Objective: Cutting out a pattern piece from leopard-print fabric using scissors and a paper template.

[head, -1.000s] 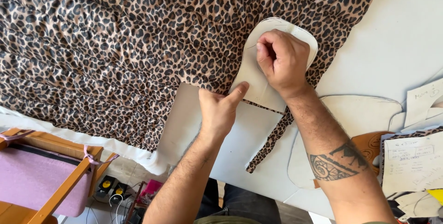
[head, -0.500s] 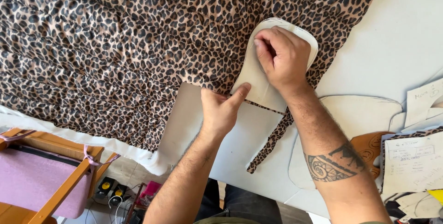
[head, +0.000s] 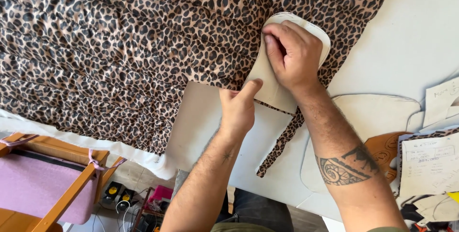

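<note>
Leopard-print fabric [head: 119, 55] underlies a pale card pattern [head: 272, 86]; right hand [head: 291, 57] presses it, seemingly curled, left hand [head: 237, 110] flat.

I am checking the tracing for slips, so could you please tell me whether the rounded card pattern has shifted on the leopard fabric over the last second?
No. The rounded card pattern lies where it did on the leopard fabric, its lower edge meeting the square card as before.
</note>
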